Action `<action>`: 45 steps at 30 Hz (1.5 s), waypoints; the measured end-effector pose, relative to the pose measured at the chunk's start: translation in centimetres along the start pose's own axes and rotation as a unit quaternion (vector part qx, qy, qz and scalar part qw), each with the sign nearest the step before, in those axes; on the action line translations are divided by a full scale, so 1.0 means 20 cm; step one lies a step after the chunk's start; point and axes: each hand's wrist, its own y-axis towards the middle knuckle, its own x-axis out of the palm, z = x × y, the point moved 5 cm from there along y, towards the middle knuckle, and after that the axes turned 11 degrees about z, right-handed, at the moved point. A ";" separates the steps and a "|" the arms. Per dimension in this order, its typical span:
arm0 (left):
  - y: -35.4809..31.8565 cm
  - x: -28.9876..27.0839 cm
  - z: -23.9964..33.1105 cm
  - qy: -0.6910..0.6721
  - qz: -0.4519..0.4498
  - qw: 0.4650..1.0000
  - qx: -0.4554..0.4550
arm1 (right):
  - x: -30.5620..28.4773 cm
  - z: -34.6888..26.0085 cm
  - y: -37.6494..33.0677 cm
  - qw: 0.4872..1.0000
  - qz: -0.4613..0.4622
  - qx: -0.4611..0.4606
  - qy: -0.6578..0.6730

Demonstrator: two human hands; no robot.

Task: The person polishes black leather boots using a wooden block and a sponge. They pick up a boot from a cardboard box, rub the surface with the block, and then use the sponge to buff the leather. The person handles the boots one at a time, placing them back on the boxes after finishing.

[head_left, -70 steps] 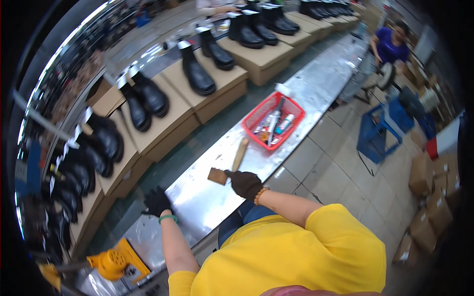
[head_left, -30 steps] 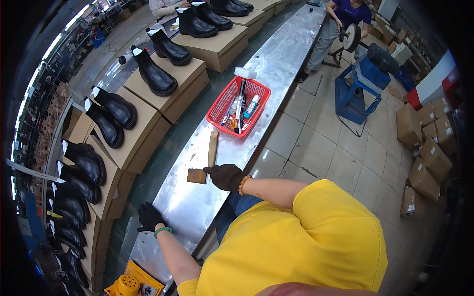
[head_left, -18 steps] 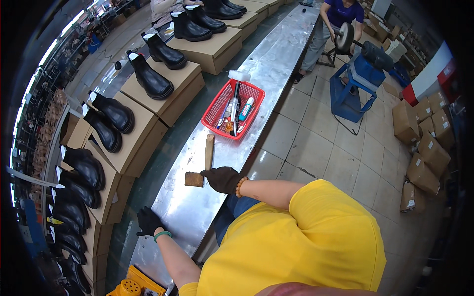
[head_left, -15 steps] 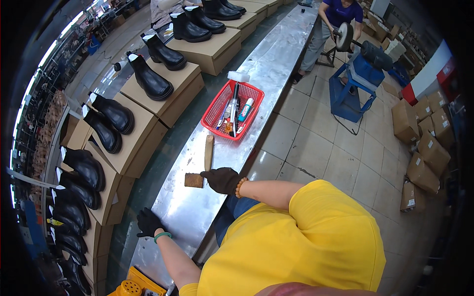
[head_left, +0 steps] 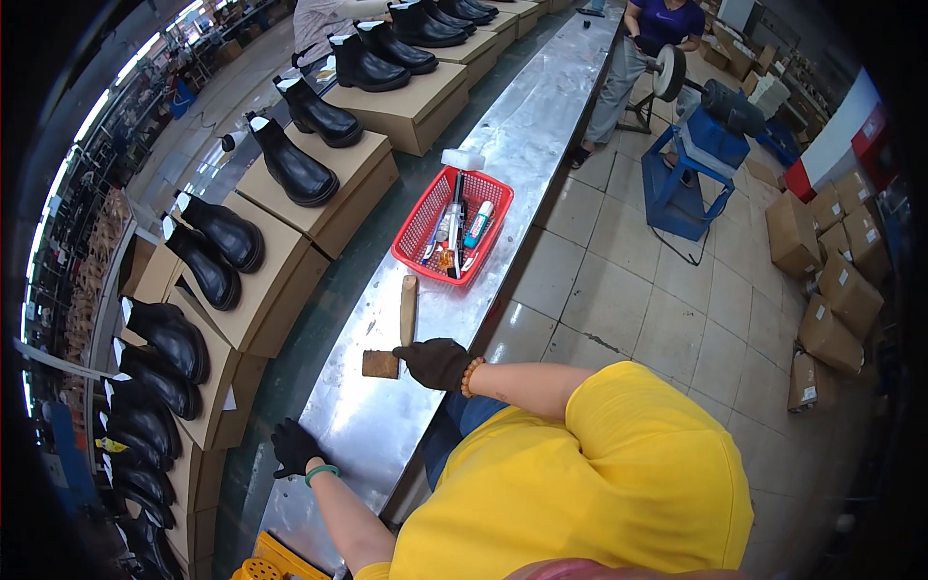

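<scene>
My right hand (head_left: 435, 362) wears a black glove and grips a small brown block (head_left: 380, 364) against the shiny metal bench (head_left: 522, 145). A wooden handle-shaped tool (head_left: 408, 309) lies on the bench just beyond that hand. My left hand (head_left: 293, 447), also in a black glove with a green wristband, rests with fingers curled on the far edge of the bench, nearer to me and holding nothing I can see. A red plastic basket (head_left: 418, 228) with pens, tubes and small tools stands further along the bench.
Black ankle boots (head_left: 295, 166) stand on cardboard boxes (head_left: 406, 101) along a conveyor left of the bench. A person (head_left: 643, 39) stands at a blue grinding stand (head_left: 696, 145) on the tiled floor. Cartons (head_left: 836, 290) are stacked at the right. A yellow object (head_left: 266, 565) lies near me.
The view has swung so the bench runs more steeply upward. My right hand still holds the brown block near the wooden tool. My left hand stays on the bench edge.
</scene>
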 end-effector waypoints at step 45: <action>-0.21 -0.13 -0.47 -0.119 0.165 0.972 -0.120 | -0.01 -0.07 -0.03 1.000 -0.003 -0.014 0.000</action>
